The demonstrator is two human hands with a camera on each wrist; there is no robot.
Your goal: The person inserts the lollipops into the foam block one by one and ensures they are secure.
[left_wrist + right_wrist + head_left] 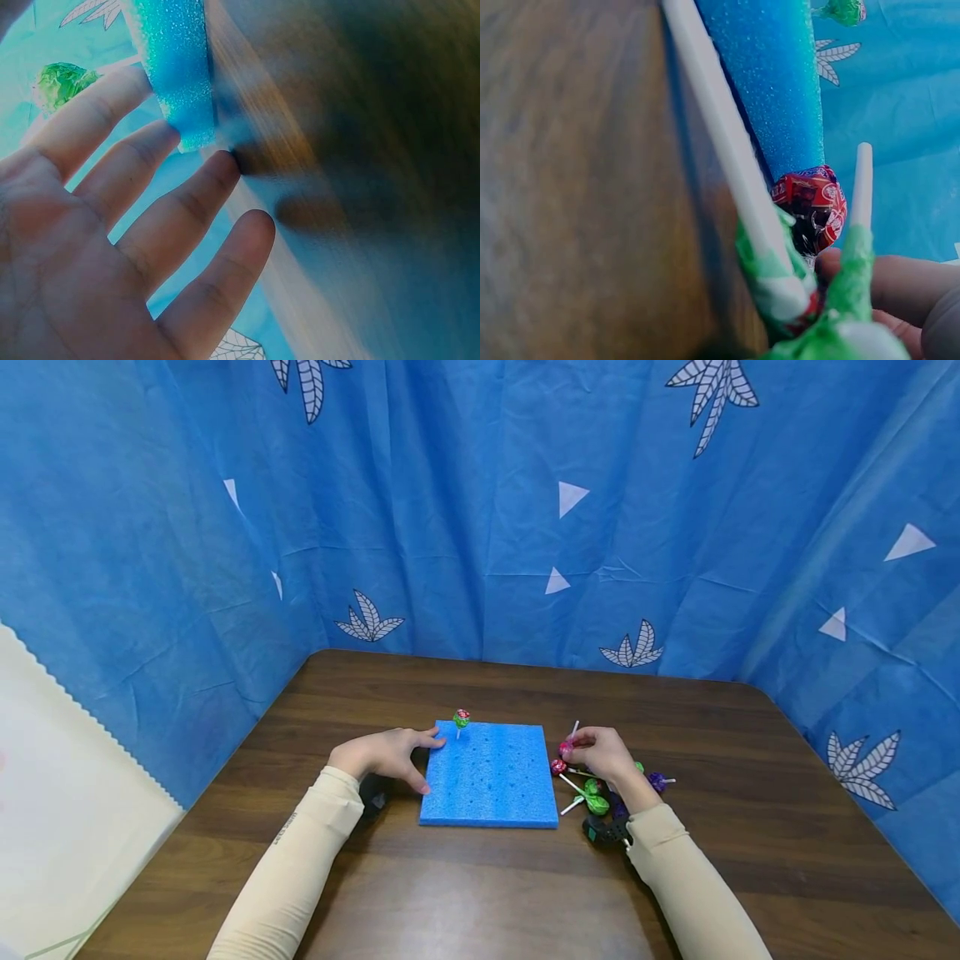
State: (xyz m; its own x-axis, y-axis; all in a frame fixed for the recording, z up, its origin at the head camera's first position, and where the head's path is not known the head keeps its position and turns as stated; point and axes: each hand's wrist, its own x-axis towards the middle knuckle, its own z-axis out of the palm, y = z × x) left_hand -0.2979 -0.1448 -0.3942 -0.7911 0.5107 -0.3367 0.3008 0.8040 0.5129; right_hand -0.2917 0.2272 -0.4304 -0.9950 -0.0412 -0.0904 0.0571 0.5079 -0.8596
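Round green-red lollipop point(461, 718) stands in square blue foam point(495, 777), eleven o'clock; right fingers point(584, 737) pinch pink lollipop point(565, 748), left fingers point(426, 741) splay; others point(597, 805) loose.

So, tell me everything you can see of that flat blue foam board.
The squarish blue foam-looking board lies flat on the brown wooden table, its top dotted with small dark spots that look like holes. A green-and-red wrapped lollipop stands stick-down near its far left corner. The fingers of the left hand appear to touch its left edge.
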